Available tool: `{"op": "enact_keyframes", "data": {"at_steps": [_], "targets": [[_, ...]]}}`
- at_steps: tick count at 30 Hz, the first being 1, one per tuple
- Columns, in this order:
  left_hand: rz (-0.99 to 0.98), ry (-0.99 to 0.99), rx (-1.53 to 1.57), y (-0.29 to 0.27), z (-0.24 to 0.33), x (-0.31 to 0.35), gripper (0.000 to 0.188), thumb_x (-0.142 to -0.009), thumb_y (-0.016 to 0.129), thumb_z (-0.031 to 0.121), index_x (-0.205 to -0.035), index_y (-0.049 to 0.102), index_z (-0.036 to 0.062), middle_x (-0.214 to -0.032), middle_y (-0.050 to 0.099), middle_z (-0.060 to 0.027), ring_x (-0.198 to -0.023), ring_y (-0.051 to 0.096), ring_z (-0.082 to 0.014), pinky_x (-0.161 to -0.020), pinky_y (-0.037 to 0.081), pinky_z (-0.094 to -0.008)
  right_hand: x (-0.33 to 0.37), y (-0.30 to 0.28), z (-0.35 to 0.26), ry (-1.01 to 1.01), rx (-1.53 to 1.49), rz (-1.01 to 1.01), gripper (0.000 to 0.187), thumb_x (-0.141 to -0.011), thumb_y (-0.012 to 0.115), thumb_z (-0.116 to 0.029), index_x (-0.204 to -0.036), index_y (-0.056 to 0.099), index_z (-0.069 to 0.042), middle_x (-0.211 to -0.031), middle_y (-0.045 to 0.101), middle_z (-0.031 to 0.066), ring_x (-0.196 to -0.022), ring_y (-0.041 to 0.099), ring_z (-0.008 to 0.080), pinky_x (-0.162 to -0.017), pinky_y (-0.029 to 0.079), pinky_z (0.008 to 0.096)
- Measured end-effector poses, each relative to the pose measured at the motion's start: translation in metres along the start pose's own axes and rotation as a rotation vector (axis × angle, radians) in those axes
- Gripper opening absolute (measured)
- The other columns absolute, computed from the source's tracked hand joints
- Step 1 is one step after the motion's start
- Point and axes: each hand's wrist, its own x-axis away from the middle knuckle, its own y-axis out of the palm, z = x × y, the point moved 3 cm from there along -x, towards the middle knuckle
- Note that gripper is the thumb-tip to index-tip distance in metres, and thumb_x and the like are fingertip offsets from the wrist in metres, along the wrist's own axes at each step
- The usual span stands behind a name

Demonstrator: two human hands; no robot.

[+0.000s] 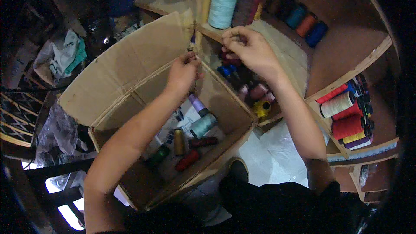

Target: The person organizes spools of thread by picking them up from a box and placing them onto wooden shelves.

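Note:
My left hand (pixel 184 71) is raised over the far side of an open cardboard box (pixel 108 111), its fingers pinched together. A small dark purple, narrow thing (pixel 192 42) shows just above those fingertips; I cannot tell what it is or whether they grip it. My right hand (pixel 249 45) is up in front of the wooden shelf, fingers curled and closed, anything in them hidden. Inside the box lie several thread spools: a lilac one (pixel 198 105), a pale teal one (pixel 203 125), a gold one (pixel 179 142), a red one (pixel 187 160) and a dark green one (pixel 158 155).
Upright thread cones, a light blue one (pixel 222 8) foremost, stand on the wooden shelf (pixel 281 45). Beneath it, a compartment holds more spools, including a yellow one (pixel 261 108). Red spools (pixel 348 125) are stacked at right. Crumpled plastic (pixel 56 125) lies left of the box.

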Motion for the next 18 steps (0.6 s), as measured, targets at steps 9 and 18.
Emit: {"op": "enact_keyframes", "data": {"at_steps": [9,18], "targets": [[-0.427,-0.297,-1.099,-0.094,-0.053,0.051,0.041,-0.082,0.057,0.026,-0.115,0.053,0.0015,-0.114,0.055,-0.0173,-0.104,0.056,-0.0219,-0.086,0.047,-0.0348,0.051,0.016,0.144,0.250,0.775,-0.262,0.029,-0.080,0.049,-0.013,-0.106,0.058,-0.003,-0.091,0.061,0.0216,-0.084,0.060,0.0354,-0.078,0.048,0.0440],[-0.695,-0.342,-1.660,-0.142,-0.193,0.115,0.069,-0.073,0.067,0.029,-0.124,0.036,-0.0052,-0.118,0.049,-0.0259,-0.108,0.051,-0.0345,-0.090,0.043,-0.0396,-0.023,0.024,0.349,0.024,1.080,0.059,0.039,-0.083,0.046,-0.034,-0.104,0.058,-0.003,-0.108,0.058,0.0195,-0.094,0.059,0.0354,-0.083,0.046,0.0458]]}}
